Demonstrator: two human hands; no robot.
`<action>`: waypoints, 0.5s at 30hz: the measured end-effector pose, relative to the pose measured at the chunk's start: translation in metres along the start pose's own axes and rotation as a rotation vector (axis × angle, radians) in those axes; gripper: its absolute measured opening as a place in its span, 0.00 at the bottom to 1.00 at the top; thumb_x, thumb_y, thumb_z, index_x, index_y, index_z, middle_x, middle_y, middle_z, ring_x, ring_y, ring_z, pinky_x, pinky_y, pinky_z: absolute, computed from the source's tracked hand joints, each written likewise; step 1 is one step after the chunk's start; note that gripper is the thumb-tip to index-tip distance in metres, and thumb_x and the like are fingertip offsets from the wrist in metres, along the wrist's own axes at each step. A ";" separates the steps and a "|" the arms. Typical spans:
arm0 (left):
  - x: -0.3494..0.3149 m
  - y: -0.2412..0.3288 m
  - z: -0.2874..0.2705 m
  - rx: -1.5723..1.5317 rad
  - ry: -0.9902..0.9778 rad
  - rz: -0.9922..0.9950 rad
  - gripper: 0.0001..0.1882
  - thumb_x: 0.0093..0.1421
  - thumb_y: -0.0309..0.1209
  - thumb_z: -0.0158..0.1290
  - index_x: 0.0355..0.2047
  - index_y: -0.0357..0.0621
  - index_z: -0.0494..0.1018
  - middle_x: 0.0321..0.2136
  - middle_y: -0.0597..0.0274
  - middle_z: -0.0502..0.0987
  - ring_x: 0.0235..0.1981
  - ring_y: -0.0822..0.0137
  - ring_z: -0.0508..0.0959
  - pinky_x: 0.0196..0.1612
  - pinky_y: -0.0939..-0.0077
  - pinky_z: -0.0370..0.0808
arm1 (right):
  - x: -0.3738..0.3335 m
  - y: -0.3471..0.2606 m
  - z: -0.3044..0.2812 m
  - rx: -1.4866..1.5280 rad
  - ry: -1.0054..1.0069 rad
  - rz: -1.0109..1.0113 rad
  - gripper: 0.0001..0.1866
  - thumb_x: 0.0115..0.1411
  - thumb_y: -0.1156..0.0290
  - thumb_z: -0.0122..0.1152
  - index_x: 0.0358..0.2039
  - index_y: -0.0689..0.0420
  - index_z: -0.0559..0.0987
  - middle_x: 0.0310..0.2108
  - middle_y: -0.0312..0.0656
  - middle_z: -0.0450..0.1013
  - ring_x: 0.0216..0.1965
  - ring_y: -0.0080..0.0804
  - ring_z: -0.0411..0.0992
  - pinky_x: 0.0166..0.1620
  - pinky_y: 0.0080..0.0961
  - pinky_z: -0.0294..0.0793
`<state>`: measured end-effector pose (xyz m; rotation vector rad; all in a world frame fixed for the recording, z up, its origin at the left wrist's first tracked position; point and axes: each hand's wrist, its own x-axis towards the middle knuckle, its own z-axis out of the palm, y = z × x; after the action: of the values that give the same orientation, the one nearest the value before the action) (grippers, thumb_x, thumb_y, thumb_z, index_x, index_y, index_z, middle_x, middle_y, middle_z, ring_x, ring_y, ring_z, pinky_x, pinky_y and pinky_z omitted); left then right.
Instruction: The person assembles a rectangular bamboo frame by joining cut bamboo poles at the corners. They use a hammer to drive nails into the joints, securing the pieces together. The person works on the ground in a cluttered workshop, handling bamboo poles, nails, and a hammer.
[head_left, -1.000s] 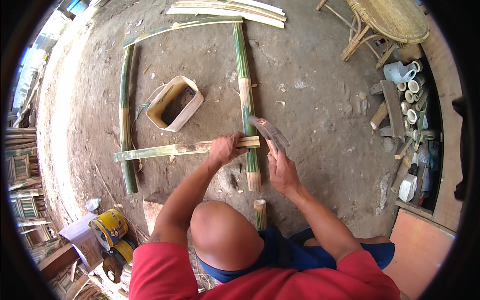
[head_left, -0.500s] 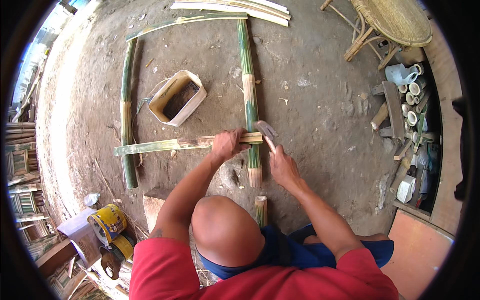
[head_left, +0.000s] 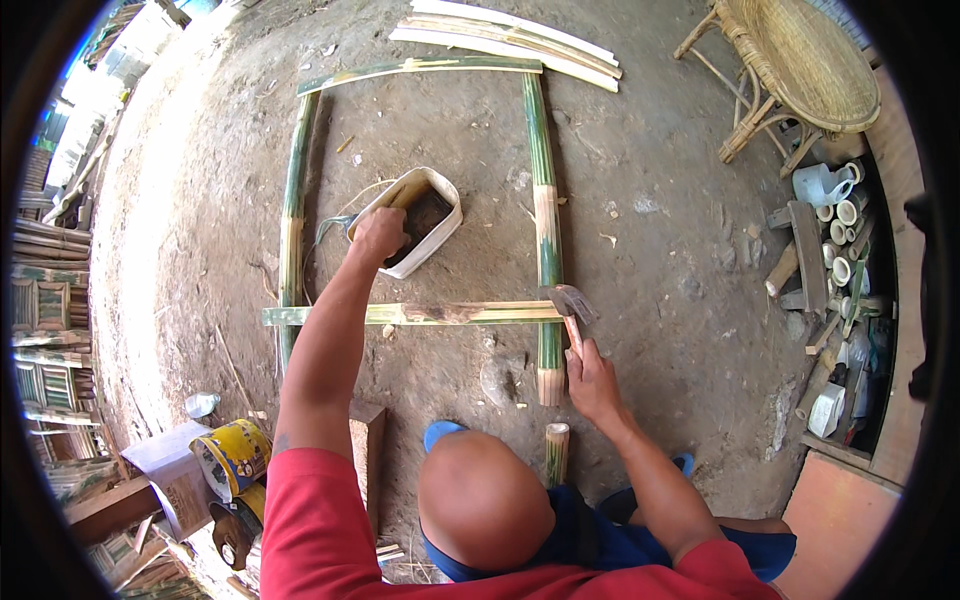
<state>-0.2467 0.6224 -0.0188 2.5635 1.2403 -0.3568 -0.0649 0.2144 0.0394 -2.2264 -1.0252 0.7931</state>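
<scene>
Reaching into the white tub (head_left: 440, 195) of dark contents, the left hand (head_left: 380, 235) curls closed while the right hand (head_left: 592, 378) grips a hammer (head_left: 570, 305).

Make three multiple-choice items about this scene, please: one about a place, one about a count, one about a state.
1. Where is the left hand?
A. At the white container
B. On the wicker chair
C. On the yellow can

2. How many bamboo poles form the square frame on the ground?
A. Two
B. Four
C. Six

3. What is the state of the right hand?
A. Open and empty
B. Closed around the hatchet handle
C. Resting flat on the ground

Answers: 1 A, the fingers reach into the white container. 2 B, one pole per side. 3 B, it grips the hatchet, whose blade lies at the frame corner.
</scene>
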 end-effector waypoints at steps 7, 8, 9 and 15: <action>0.012 -0.001 0.030 0.063 -0.068 -0.019 0.14 0.63 0.32 0.53 0.43 0.37 0.82 0.42 0.44 0.85 0.46 0.47 0.85 0.49 0.55 0.82 | -0.006 -0.004 0.006 0.044 0.083 0.013 0.10 0.71 0.67 0.53 0.39 0.60 0.67 0.28 0.66 0.75 0.36 0.73 0.73 0.34 0.62 0.70; 0.007 -0.002 0.024 0.048 -0.006 0.048 0.14 0.64 0.34 0.53 0.42 0.35 0.79 0.39 0.42 0.84 0.43 0.44 0.85 0.47 0.52 0.81 | -0.008 -0.002 0.005 0.037 0.100 0.020 0.10 0.71 0.67 0.53 0.39 0.60 0.67 0.28 0.66 0.75 0.36 0.72 0.73 0.33 0.62 0.70; 0.004 -0.004 0.015 0.007 0.082 0.074 0.14 0.64 0.35 0.53 0.42 0.36 0.78 0.37 0.40 0.84 0.42 0.42 0.84 0.46 0.51 0.81 | -0.009 0.000 0.004 0.050 0.095 0.014 0.10 0.71 0.67 0.53 0.39 0.61 0.67 0.28 0.66 0.75 0.36 0.73 0.73 0.34 0.61 0.70; -0.047 0.035 -0.034 -0.504 0.463 0.056 0.13 0.67 0.37 0.54 0.40 0.38 0.74 0.30 0.41 0.82 0.32 0.41 0.83 0.37 0.53 0.78 | -0.021 0.018 -0.009 0.021 0.074 0.122 0.12 0.72 0.65 0.53 0.40 0.62 0.68 0.30 0.67 0.75 0.38 0.73 0.73 0.35 0.60 0.69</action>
<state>-0.2441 0.5796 0.0333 2.2835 1.1973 0.5282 -0.0611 0.1859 0.0395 -2.3003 -0.8490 0.7629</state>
